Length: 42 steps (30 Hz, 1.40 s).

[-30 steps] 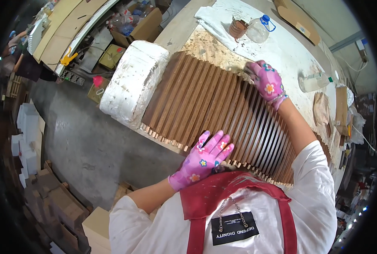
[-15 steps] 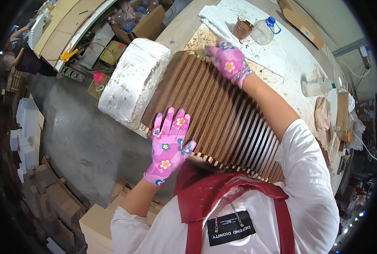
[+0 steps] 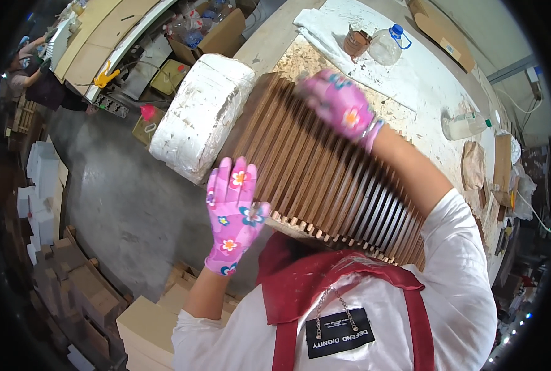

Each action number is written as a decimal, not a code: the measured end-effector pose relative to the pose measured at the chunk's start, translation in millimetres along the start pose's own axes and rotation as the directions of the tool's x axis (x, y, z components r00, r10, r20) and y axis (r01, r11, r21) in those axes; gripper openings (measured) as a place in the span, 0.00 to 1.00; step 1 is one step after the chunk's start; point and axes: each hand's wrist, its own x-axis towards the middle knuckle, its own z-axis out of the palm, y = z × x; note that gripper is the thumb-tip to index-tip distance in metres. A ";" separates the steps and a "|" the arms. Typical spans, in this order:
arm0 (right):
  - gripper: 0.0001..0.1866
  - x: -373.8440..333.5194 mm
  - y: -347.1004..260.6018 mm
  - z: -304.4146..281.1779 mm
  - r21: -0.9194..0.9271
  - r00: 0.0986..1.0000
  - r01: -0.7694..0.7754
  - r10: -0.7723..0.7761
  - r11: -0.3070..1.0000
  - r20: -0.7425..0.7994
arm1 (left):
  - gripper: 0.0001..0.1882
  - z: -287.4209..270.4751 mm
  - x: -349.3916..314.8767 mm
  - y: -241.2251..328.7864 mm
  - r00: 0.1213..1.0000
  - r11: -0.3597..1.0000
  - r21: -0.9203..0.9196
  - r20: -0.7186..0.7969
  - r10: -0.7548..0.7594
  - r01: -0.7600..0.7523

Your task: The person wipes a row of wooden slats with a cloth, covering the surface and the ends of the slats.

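A row of dark brown wooden slats (image 3: 312, 167) lies side by side on the table, with pale ends showing along the near edge. My left hand (image 3: 233, 216), in a pink flowered glove, has its fingers stretched out at the left near ends of the slats; it holds nothing. Over the far ends of the slats is my right hand (image 3: 343, 106), gloved alike. Its fingertips are smeared by motion, and whatever may be under them is hidden. A white plastic-wrapped block (image 3: 204, 117) stands just left of the slats.
On the white-covered table (image 3: 421, 83) are a large clear bottle with a blue cap (image 3: 387, 46), a brown cut-open container (image 3: 356, 44) and a smaller clear bottle (image 3: 466, 126). A cardboard box of bottles (image 3: 216, 37) stands far left, and another person (image 3: 40, 80) is beyond.
My right hand has shifted right and slightly nearer, over the slats' far ends. My left hand has slid left, toward the slats' corner. The view has shifted slightly.
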 end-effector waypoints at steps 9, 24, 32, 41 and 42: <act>0.16 15.2 62.2 -19.4 0.143 0.954 -0.300 0.298 0.943 0.040 | 0.28 19.4 -8.6 -7.5 0.994 1.000 -0.010 0.106 0.004 -0.003; 0.11 55.7 -1.9 -0.9 -0.815 0.992 -0.120 0.044 0.568 -0.116 | 0.29 19.1 -15.5 -9.1 0.994 0.999 0.012 0.101 -0.030 0.029; 0.12 42.8 -9.8 52.5 -0.863 0.984 0.179 -0.070 0.473 0.166 | 0.29 15.1 -21.1 -9.1 0.989 0.998 0.050 0.140 -0.055 0.049; 0.27 34.2 -7.7 -21.5 -0.592 0.991 -0.131 0.109 0.795 -0.073 | 0.42 21.8 -36.1 4.3 0.996 0.994 -0.074 -0.023 -0.082 0.080; 0.27 23.9 -10.3 -18.0 -0.582 0.991 -0.129 0.120 0.803 -0.055 | 0.45 25.5 -43.6 8.3 0.996 0.993 -0.088 0.008 -0.084 0.084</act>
